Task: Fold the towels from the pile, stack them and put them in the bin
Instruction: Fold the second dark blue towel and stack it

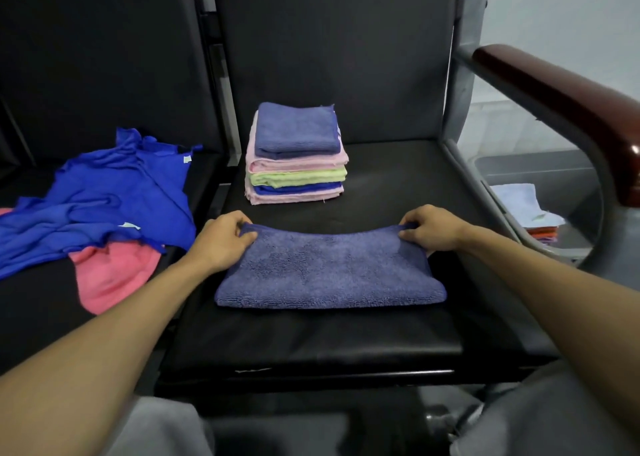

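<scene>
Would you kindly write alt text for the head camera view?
Two hands, left hand and right hand, pinch the far corners of a half-folded purple towel on a black seat. Behind it sits a folded stack; unfolded towels lie left.

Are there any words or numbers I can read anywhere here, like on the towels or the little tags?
None: no words, numbers or signs can be read.
Small white tag on the bright blue towel: too small and blurred to tell if anything is printed.
Second white tag lower on the same towel: also blurred.
Purple towel held by both hands, and the folded stack: no print visible.
</scene>
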### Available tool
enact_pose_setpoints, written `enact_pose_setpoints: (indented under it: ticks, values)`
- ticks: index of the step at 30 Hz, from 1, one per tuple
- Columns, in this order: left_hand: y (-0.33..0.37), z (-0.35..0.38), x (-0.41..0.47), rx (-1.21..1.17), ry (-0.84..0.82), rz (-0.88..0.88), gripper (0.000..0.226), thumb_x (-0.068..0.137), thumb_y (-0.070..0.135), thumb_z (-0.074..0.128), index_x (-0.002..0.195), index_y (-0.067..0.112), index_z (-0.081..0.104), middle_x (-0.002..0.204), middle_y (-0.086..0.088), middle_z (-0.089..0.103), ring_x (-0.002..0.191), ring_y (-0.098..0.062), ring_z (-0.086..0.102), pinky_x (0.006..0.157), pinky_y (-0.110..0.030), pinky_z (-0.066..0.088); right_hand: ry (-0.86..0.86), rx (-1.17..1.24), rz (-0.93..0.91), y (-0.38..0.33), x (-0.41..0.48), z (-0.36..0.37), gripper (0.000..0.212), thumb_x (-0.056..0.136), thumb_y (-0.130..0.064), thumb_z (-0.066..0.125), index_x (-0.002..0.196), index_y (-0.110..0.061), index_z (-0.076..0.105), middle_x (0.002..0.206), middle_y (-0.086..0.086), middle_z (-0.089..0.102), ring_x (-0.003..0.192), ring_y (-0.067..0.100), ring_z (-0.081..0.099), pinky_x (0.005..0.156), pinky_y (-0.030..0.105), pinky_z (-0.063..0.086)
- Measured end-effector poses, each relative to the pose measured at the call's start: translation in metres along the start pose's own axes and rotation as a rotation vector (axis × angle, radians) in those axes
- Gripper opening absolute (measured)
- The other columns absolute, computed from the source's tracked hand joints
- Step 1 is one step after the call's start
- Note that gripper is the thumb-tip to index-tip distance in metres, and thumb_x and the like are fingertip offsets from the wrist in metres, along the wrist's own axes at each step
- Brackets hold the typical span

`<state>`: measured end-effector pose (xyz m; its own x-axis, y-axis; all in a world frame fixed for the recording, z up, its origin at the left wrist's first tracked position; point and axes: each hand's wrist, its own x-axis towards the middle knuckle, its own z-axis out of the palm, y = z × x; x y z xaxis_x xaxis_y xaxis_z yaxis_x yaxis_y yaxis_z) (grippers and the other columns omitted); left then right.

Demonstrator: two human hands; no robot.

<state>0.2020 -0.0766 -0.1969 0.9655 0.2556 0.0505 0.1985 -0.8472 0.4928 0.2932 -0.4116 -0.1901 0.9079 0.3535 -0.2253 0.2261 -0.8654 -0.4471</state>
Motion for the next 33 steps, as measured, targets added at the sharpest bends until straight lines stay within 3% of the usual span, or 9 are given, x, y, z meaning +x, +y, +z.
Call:
enact_pose_setpoints:
  ticks: [5, 6, 8, 10, 15, 19, 23, 28, 33]
  values:
    - [0.003, 0.004, 0.001, 0.051, 0.023, 0.022, 0.011, 0.09, 0.029, 0.062, 0.095, 0.02, 0.057, 0.077, 0.0, 0.058, 0.084, -0.027, 0.061, 0.074, -0.038, 0.049, 0.01, -0.077, -0.002, -0.007, -0.004, -0.006, 0.024, 0.09, -0.023, 0.061, 0.112, -0.015, 0.066, 0.107, 0.004, 0.064, 0.1, 0.02, 0.06, 0.077, 0.021, 0.037]
    - [0.004, 0.003, 0.0, 0.069, 0.018, 0.018, 0.015, 0.09, 0.031, 0.062, 0.098, 0.021, 0.054, 0.082, -0.001, 0.058, 0.087, -0.027, 0.06, 0.076, -0.039, 0.049, 0.017, -0.085, 0.002, -0.008, -0.005, -0.008, 0.025, 0.089, -0.024, 0.063, 0.112, -0.015, 0.064, 0.108, 0.005, 0.064, 0.093, 0.016, 0.063, 0.075, 0.02, 0.04]
    - [0.004, 0.0, -0.003, 0.135, 0.005, -0.013, 0.024, 0.09, 0.036, 0.06, 0.105, 0.019, 0.05, 0.098, -0.003, 0.059, 0.097, -0.028, 0.059, 0.083, -0.044, 0.049, 0.016, -0.025, 0.041, -0.01, -0.009, -0.009, 0.021, 0.089, -0.022, 0.064, 0.107, -0.014, 0.058, 0.098, 0.009, 0.064, 0.058, 0.005, 0.066, 0.057, 0.019, 0.048]
    - [0.004, -0.006, -0.006, 0.212, -0.019, -0.102, 0.034, 0.091, 0.041, 0.058, 0.109, 0.014, 0.048, 0.109, -0.007, 0.059, 0.102, -0.03, 0.059, 0.087, -0.044, 0.049, 0.002, 0.003, 0.134, -0.01, -0.013, -0.011, 0.018, 0.089, -0.019, 0.064, 0.099, -0.008, 0.055, 0.081, 0.012, 0.065, 0.039, 0.009, 0.062, 0.043, 0.021, 0.049]
    - [0.017, -0.024, -0.021, 0.349, -0.304, -0.257, 0.052, 0.086, 0.059, 0.056, 0.082, 0.007, 0.061, 0.07, -0.012, 0.069, 0.053, -0.021, 0.061, 0.051, -0.024, 0.044, -0.177, 0.14, 0.341, -0.008, -0.03, -0.021, 0.039, 0.089, -0.031, 0.069, 0.095, 0.008, 0.064, 0.078, 0.016, 0.073, 0.054, 0.022, 0.07, 0.049, 0.027, 0.056]
    - [0.024, -0.031, -0.035, 0.33, -0.389, -0.255, 0.043, 0.083, 0.048, 0.068, 0.067, 0.011, 0.052, 0.059, -0.005, 0.057, 0.051, -0.018, 0.054, 0.046, -0.022, 0.041, -0.284, 0.203, 0.376, -0.011, -0.04, -0.017, 0.042, 0.082, -0.035, 0.076, 0.087, 0.005, 0.065, 0.073, 0.012, 0.073, 0.053, 0.019, 0.068, 0.052, 0.026, 0.055]
    - [0.023, -0.041, -0.038, 0.07, -0.237, -0.288, 0.031, 0.083, 0.025, 0.068, 0.063, 0.013, 0.047, 0.066, -0.007, 0.054, 0.051, -0.021, 0.053, 0.042, -0.023, 0.042, -0.315, 0.313, 0.303, -0.014, -0.04, -0.009, 0.025, 0.082, -0.023, 0.076, 0.082, -0.001, 0.064, 0.07, 0.007, 0.063, 0.055, 0.019, 0.065, 0.056, 0.028, 0.055]
    - [0.034, -0.062, -0.048, -0.781, -0.173, -0.384, 0.011, 0.084, 0.023, 0.069, 0.084, 0.014, 0.064, 0.072, -0.006, 0.059, 0.059, -0.015, 0.052, 0.04, -0.018, 0.038, -0.462, 0.459, 0.224, -0.017, -0.033, -0.004, 0.018, 0.089, -0.016, 0.067, 0.099, -0.001, 0.066, 0.09, 0.013, 0.072, 0.07, 0.023, 0.069, 0.064, 0.03, 0.057]
    - [0.063, -0.055, -0.05, -0.951, -0.191, -0.327, 0.013, 0.083, 0.028, 0.069, 0.086, 0.017, 0.063, 0.073, -0.001, 0.058, 0.062, -0.011, 0.051, 0.048, -0.022, 0.033, -0.53, 0.621, 0.24, -0.016, -0.031, -0.002, 0.018, 0.096, -0.004, 0.053, 0.109, 0.003, 0.063, 0.094, 0.017, 0.072, 0.078, 0.022, 0.072, 0.066, 0.028, 0.059]
